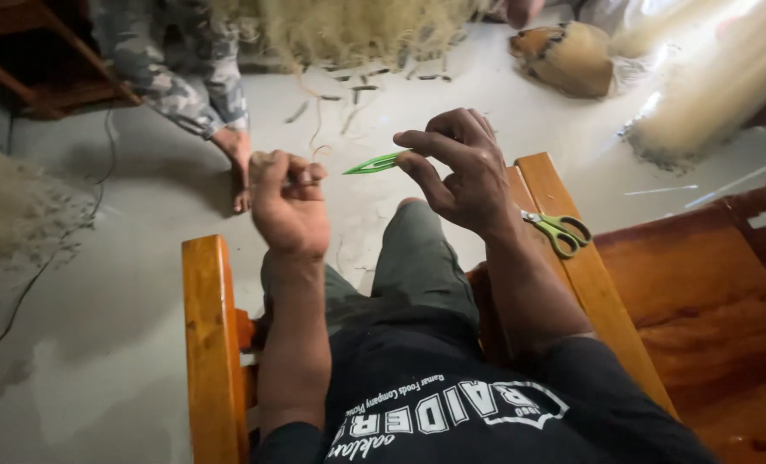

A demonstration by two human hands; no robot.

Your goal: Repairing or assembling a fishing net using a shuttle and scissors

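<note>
My right hand [457, 168] is raised in front of me and pinches a slim green plastic netting needle [372, 164] whose pointed tip aims left. My left hand [289, 200] is closed into a fist just left of that tip, gripping something thin; thread or mesh in it is too fine to make out. Both forearms rise from my lap, where I sit in a wooden armchair [207, 335] in dark trousers and a black printed shirt.
Green-handled scissors [558, 229] lie on the right armrest. Another person's leg in camouflage trousers and bare foot [237, 163] stand on the grey floor ahead. Pale fishing net lies heaped at the top [348, 30], right [709, 94] and left [13, 215]. A wooden bench [701, 292] stands at right.
</note>
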